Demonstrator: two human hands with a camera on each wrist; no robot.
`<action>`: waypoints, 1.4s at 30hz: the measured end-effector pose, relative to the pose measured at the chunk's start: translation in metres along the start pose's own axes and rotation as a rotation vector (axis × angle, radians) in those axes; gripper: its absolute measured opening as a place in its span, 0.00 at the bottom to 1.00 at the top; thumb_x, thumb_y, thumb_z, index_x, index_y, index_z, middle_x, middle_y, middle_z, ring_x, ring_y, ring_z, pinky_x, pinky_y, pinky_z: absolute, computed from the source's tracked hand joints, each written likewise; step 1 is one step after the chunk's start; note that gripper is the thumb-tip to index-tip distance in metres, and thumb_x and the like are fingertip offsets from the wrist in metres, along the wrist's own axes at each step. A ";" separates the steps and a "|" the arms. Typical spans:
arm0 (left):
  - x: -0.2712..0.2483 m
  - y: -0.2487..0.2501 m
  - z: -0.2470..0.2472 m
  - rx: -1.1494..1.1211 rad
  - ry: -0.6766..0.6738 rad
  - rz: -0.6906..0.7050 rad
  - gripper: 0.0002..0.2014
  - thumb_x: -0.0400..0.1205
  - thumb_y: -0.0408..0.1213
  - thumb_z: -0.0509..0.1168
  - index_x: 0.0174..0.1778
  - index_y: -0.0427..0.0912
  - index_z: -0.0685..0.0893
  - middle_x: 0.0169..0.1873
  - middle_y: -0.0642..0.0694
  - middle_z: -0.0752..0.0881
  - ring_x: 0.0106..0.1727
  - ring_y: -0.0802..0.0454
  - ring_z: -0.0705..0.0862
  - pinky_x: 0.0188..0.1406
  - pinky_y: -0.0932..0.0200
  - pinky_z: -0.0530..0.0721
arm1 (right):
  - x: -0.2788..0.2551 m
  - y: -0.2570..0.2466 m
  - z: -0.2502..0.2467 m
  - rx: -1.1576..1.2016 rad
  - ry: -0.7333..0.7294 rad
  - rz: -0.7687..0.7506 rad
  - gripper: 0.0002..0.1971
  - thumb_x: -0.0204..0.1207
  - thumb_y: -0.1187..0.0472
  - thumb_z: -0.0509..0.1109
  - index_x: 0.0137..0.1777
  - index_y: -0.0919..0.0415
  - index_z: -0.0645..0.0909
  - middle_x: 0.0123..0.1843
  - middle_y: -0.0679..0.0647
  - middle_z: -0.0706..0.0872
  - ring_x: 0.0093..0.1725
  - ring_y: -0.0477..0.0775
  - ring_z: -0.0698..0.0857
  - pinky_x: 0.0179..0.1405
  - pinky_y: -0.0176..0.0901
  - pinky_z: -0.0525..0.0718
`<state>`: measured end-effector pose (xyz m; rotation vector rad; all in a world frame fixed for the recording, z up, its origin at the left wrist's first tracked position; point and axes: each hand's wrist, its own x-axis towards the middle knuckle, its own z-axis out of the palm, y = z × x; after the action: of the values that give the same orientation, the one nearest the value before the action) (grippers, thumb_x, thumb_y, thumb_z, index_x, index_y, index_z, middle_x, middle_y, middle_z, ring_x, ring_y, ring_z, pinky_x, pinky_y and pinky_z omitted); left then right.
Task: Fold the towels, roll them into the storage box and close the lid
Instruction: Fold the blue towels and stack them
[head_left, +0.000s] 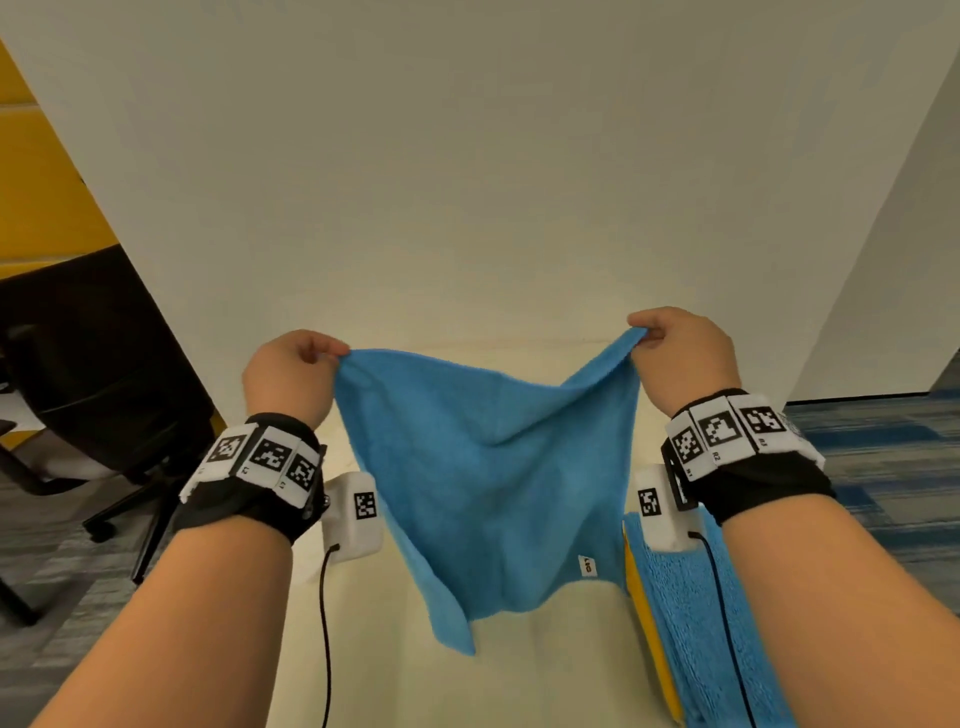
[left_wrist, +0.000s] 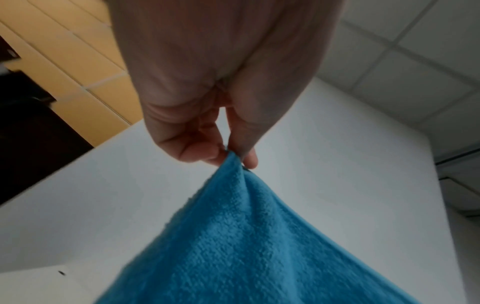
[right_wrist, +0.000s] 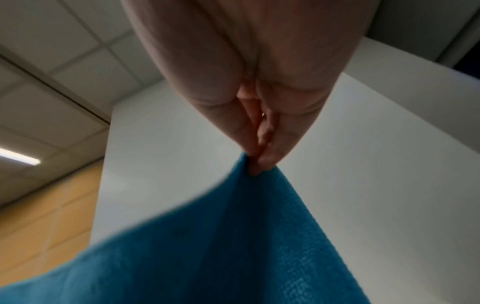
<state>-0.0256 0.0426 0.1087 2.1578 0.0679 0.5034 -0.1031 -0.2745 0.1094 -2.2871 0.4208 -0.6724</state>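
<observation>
At the far left of the head view, a yellow panelled wall (head_left: 36, 171) stands behind a black office chair (head_left: 88, 374) on grey carpet (head_left: 47, 566). Next to them a cream-white tabletop (head_left: 467, 182) runs away from the person and takes up most of the view. Above it the left hand (head_left: 291, 374) pinches one top corner of a blue towel (head_left: 483, 483) between thumb and curled fingers (left_wrist: 207, 152), the left wrist view showing the fingertips closed on the cloth. The towel hangs spread in the air between the two hands, sagging in the middle, its lower edge draped toward the table and a small white label (head_left: 587, 565) near its lower right. The right hand (head_left: 680, 358) pinches the other top corner, thumb and fingers (right_wrist: 270, 156) pressed together on the fabric. Below the right forearm lies a stack of folded towels (head_left: 696, 623), blue with a yellow one at its left edge. Blue striped carpet (head_left: 883, 467) and a white wall (head_left: 893, 260) close the right side.
</observation>
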 end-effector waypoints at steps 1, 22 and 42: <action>0.001 -0.003 -0.003 0.026 0.025 -0.019 0.12 0.79 0.29 0.61 0.39 0.50 0.86 0.38 0.46 0.86 0.39 0.48 0.80 0.45 0.56 0.77 | 0.001 0.004 -0.002 -0.034 0.018 0.014 0.16 0.79 0.67 0.63 0.62 0.58 0.85 0.61 0.54 0.87 0.61 0.54 0.83 0.61 0.35 0.74; -0.037 0.033 0.026 -0.414 -0.417 -0.222 0.03 0.77 0.30 0.72 0.44 0.41 0.87 0.39 0.44 0.89 0.37 0.54 0.87 0.35 0.63 0.86 | -0.024 -0.039 0.038 0.381 -0.354 0.156 0.09 0.78 0.61 0.68 0.37 0.55 0.86 0.33 0.52 0.87 0.39 0.51 0.85 0.44 0.48 0.86; -0.063 0.062 0.034 -0.652 -0.631 -0.165 0.10 0.81 0.23 0.61 0.53 0.39 0.78 0.44 0.38 0.91 0.48 0.45 0.91 0.52 0.52 0.88 | -0.040 -0.058 0.044 0.342 -0.316 -0.146 0.04 0.72 0.56 0.77 0.43 0.45 0.87 0.42 0.41 0.89 0.45 0.39 0.86 0.50 0.35 0.82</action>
<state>-0.0784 -0.0350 0.1195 1.5594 -0.2360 -0.2454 -0.1039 -0.1917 0.1096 -2.0588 -0.0126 -0.4038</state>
